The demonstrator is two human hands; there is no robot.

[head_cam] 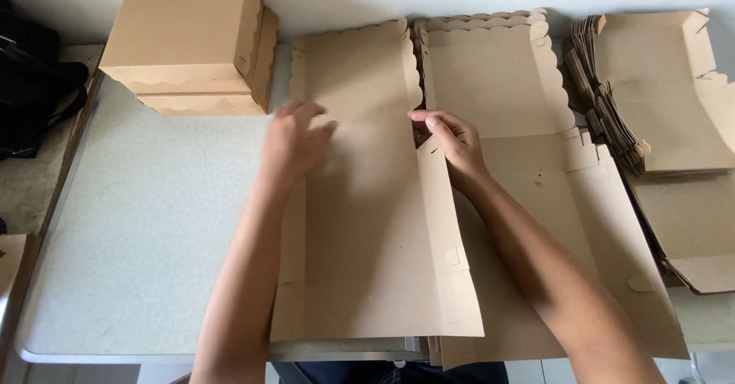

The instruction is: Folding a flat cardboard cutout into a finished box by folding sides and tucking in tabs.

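- We see one flat, unfolded kraft box blank lying lengthwise on the pale worktop, on top of a thin stack of similar blanks whose edges peek out at the near edge.
- Our left hand rests flat on the blank's left fold, fingers spread, pressing and gripping nothing.
- Our right hand pinches the raised right side flap of the blank near its top corner, thumb and fingers closed on the card.
- Two assembled brown boxes with scalloped lids stand stacked at the far left of the worktop, well apart from the hands.
- A second pile of flat blanks with scalloped edges lies just right of the one in hand; we cannot count its sheets.
- A third pile of half-folded blanks sits at the far right, cut off by the frame's edge; its number is hard to make out, perhaps a dozen or more.
- A dark bag lies off the worktop at the left, partly cut off.
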